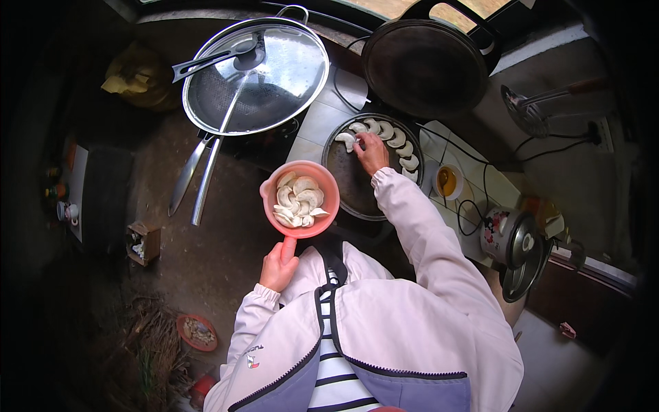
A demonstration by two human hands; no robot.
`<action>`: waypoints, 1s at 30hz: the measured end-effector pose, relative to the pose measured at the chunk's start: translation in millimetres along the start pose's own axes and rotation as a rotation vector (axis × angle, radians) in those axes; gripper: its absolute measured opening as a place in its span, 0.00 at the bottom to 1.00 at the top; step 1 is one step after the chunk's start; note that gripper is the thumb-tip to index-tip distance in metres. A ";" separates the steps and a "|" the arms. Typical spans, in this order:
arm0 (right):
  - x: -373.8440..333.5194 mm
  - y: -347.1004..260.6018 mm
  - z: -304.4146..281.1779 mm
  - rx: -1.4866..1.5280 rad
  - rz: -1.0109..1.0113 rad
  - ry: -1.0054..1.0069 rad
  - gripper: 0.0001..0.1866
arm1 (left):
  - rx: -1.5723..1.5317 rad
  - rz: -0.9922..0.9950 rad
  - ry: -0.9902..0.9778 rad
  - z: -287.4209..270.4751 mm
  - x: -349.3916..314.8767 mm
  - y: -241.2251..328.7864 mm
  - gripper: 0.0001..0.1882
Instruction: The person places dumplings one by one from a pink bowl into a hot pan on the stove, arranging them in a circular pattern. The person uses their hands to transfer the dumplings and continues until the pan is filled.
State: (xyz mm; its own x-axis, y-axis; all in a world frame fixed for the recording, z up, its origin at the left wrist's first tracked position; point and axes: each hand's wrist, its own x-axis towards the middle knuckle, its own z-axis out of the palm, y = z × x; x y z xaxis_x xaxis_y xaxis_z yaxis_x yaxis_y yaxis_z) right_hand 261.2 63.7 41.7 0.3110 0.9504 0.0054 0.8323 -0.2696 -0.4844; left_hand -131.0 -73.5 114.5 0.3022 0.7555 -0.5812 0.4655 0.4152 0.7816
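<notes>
My left hand (278, 267) grips the handle of a pink plastic dipper (265, 194), its fingers wrapped round it. Whitish crescent dumplings (300, 201) are heaped inside the dipper. Over to the right is a round dark electric griddle (343, 180) with its lid raised. Several dumplings (397, 139) lie in a curved row along the griddle's far and right rim. My right hand (373, 154) is over the griddle, fingers closed on a dumpling (344, 140) at the left end of that row. The fingertips partly cover this dumpling.
A large wok with a glass lid (288, 69) stands at the back left, tongs (214, 63) on top. The griddle's dark lid (425, 69) stands behind it. Right of the griddle are a cup of yellow liquid (448, 181), a cooker (509, 237) and loose black cords.
</notes>
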 end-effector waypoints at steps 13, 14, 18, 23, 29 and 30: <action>7.9 -21.8 7.0 -0.132 0.049 -0.067 0.11 | 0.036 0.006 -0.026 -1.6 -1.0 2.6 0.15; 8.5 -22.6 7.2 -0.140 0.055 -0.067 0.11 | 0.035 0.004 -0.026 -2.1 -1.5 2.4 0.15; 10.4 -22.4 8.8 -0.160 0.053 -0.040 0.10 | 0.037 -0.006 -0.029 -2.0 -3.0 -0.4 0.16; 11.1 -19.5 13.2 -0.168 0.031 0.003 0.11 | 0.034 -0.004 -0.023 -1.0 -4.3 -1.2 0.16; 12.3 -15.2 9.8 -0.094 0.026 -0.002 0.14 | 0.040 0.006 -0.037 -1.4 -3.5 -1.3 0.16; 13.3 -16.4 7.2 -0.018 0.098 0.006 0.15 | 0.038 0.001 -0.036 -1.5 -3.7 -1.7 0.16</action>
State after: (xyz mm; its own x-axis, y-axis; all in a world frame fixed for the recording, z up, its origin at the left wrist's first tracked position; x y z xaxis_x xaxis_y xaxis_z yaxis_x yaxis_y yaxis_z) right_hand 248.4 81.8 43.4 0.3936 0.9186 -0.0363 0.8059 -0.3638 -0.4671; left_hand -134.2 -76.3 115.7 0.3323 0.7367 -0.5889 0.4960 0.3946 0.7735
